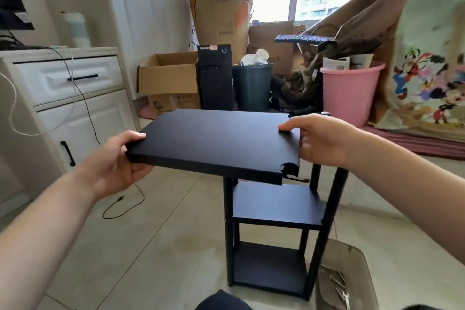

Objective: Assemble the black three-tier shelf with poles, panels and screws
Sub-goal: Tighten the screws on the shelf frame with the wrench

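Two tiers seated; left hand and right hand grip top panel (thumbs above, fingers curled beneath). Next: align corner notches onto poles.

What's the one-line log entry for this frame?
step: top panel placement | left hand: grips top panel | right hand: grips panel | shelf frame: two tiers fitted
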Motion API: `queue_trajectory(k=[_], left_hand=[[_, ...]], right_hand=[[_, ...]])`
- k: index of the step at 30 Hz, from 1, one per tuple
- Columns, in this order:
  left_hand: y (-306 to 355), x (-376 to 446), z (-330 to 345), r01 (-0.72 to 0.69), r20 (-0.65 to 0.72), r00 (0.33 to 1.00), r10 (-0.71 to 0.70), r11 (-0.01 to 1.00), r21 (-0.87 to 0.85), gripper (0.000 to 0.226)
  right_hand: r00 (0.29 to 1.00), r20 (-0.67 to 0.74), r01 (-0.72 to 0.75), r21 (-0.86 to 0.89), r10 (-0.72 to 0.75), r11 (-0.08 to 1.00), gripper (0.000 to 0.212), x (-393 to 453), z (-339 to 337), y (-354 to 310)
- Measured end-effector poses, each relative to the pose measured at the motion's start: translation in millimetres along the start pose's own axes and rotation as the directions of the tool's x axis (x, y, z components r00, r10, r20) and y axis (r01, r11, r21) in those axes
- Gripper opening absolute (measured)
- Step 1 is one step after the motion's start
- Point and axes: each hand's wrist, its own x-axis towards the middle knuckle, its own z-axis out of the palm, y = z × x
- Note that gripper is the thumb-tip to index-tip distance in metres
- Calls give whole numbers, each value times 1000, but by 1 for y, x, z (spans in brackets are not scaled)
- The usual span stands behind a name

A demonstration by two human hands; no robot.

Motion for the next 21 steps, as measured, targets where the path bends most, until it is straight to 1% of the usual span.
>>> queue_trajectory(k=[1,2,5,8,10,12,14,18,21], left_hand=[[3,1,10,8,18,1000,-8,1000,25,8],[6,4,20,9,35,999,-10,999,49,16],[14,18,48,-18,107,994,8,995,101,37],[19,38,79,-43,199,980,12,987,154,47],[25,55,101,-38,239,971,-9,981,188,46],[34,72,122,-25,268,963,-34,976,216,41],[40,89,137,-35,300,953,-47,964,263,44],[29,117,144,-103,317,948,-23,920,377,45],[11,128,139,-80,322,945,-52,920,385,56]], right_hand=[[999,-46,10,-8,-11,1000,35,2,-10,-6],[996,-88,15,-16,-16,1000,37,5,-19,-11],[965,-244,83,-74,-99,994,33,19,-44,-29],[883,-397,140,-287,-251,948,27,39,-72,-46],[844,-450,105,-392,-290,914,34,52,-89,-53],[809,-513,30,-453,-287,891,40,64,-106,-57],[790,-549,-42,-492,-273,870,42,74,-119,-59],[820,-542,-97,-452,-187,887,42,92,-138,-53],[825,-544,-108,-416,-151,903,46,102,-147,-45]])
